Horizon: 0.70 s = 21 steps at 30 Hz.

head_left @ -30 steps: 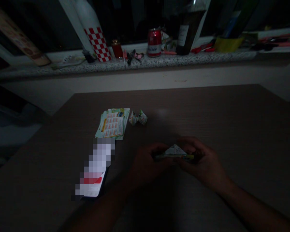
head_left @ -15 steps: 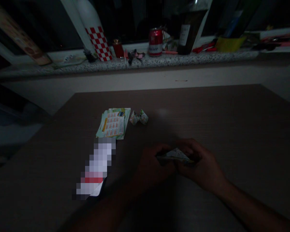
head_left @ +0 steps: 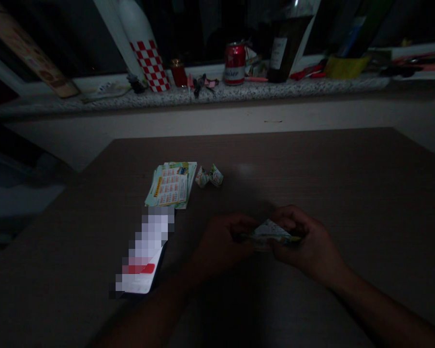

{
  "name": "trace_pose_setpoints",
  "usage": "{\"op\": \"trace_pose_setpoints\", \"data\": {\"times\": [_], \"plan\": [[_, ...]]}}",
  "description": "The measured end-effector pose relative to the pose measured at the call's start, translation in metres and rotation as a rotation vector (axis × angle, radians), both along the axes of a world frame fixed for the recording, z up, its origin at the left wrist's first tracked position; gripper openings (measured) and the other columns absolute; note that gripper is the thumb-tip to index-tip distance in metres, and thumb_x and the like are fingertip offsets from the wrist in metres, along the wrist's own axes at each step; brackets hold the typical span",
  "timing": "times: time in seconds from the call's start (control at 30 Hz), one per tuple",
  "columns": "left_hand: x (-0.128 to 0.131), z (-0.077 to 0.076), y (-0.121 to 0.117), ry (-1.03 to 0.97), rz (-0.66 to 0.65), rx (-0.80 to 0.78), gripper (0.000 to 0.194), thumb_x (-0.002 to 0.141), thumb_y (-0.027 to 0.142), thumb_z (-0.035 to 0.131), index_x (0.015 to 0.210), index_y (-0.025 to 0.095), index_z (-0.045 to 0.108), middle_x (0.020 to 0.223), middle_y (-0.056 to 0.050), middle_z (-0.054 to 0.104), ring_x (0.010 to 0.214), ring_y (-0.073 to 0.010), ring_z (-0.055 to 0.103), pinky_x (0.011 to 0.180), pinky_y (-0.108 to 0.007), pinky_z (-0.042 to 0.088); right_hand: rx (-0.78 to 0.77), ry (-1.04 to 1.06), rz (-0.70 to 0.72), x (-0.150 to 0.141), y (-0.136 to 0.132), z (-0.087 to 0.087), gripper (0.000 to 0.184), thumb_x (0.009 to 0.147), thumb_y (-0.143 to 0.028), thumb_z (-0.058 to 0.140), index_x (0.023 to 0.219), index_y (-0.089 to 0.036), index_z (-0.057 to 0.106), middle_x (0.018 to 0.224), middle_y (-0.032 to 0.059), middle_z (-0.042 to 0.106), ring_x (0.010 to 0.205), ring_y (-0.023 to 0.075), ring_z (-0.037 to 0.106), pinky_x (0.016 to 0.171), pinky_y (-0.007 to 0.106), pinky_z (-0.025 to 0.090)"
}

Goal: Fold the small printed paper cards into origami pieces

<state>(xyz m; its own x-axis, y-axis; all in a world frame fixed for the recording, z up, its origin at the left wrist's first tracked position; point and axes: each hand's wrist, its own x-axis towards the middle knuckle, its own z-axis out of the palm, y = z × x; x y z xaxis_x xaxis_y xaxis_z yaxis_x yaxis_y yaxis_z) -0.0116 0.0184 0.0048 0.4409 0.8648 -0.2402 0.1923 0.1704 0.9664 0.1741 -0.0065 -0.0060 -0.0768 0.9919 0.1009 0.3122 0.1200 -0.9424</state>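
Note:
Between my hands is a folded piece of printed paper (head_left: 270,229), with a triangular flap standing up in its middle. My left hand (head_left: 226,241) pinches its left end, and my right hand (head_left: 306,241) grips the right end between thumb and fingers. Dim light hides the exact folds and some fingertips. Beyond my left hand lie two small folded paper shapes (head_left: 209,176), side by side. To their left is a stack of printed paper sheets (head_left: 171,186), green and white with rows of orange and white print.
A lit phone (head_left: 145,278), partly blurred out, lies on the brown wooden table (head_left: 329,164) left of my left arm. Along the granite windowsill (head_left: 203,99) stand a red-and-white checked bottle (head_left: 150,58), a red can (head_left: 235,65), a dark bottle (head_left: 281,53) and a yellow container (head_left: 346,66).
My hands have moved slightly apart, the right one to the right. More of the paper shows between them. The stack and the two folded shapes lie as before.

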Motion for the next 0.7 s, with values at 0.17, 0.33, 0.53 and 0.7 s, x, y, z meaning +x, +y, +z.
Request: {"op": "trace_pose_setpoints", "data": {"times": [0.17, 0.33, 0.53, 0.7], "plan": [[-0.0039, 0.0001, 0.0012, -0.073, -0.094, -0.023, 0.042, 0.068, 0.003, 0.061, 0.107, 0.017, 0.067, 0.103, -0.005, 0.072, 0.092, -0.0187, 0.067, 0.077, -0.026, 0.049, -0.029, -0.014, 0.001, 0.0023, 0.0015, -0.0008, 0.025, 0.063, -0.013, 0.063, 0.085, -0.020, 0.055, 0.066, -0.0043, 0.054, 0.057, 0.0110, 0.054, 0.050, 0.020, 0.046], [-0.0050, 0.0003, 0.0001, -0.167, -0.103, -0.022, 0.050, 0.069, -0.003, 0.052, 0.112, 0.020, 0.065, 0.104, -0.004, 0.072, 0.094, -0.0177, 0.067, 0.080, -0.027, 0.049, -0.027, -0.001, 0.016, 0.0026, 0.0024, -0.0011, 0.027, 0.063, -0.013, 0.063, 0.088, -0.020, 0.055, 0.067, -0.0041, 0.057, 0.056, 0.0110, 0.055, 0.050, 0.020, 0.046], [-0.0032, -0.0012, 0.0006, 0.016, -0.035, 0.037, 0.025, 0.073, 0.027, 0.071, 0.094, 0.015, 0.071, 0.090, -0.005, 0.073, 0.082, -0.0184, 0.066, 0.069, -0.024, 0.048, -0.011, 0.045, 0.062, 0.0017, 0.0007, -0.0019, 0.025, 0.068, -0.014, 0.066, 0.089, -0.021, 0.055, 0.068, -0.0035, 0.061, 0.059, 0.0110, 0.058, 0.052, 0.020, 0.048], [-0.0045, 0.0000, 0.0022, 0.131, 0.010, 0.032, 0.024, 0.074, 0.034, 0.070, 0.088, 0.015, 0.073, 0.082, -0.003, 0.072, 0.073, -0.0164, 0.063, 0.062, -0.022, 0.044, -0.003, 0.159, 0.007, 0.0054, 0.0031, -0.0049, 0.026, 0.072, -0.017, 0.069, 0.093, -0.020, 0.055, 0.072, -0.0005, 0.067, 0.064, 0.0126, 0.064, 0.058, 0.022, 0.052]]}}
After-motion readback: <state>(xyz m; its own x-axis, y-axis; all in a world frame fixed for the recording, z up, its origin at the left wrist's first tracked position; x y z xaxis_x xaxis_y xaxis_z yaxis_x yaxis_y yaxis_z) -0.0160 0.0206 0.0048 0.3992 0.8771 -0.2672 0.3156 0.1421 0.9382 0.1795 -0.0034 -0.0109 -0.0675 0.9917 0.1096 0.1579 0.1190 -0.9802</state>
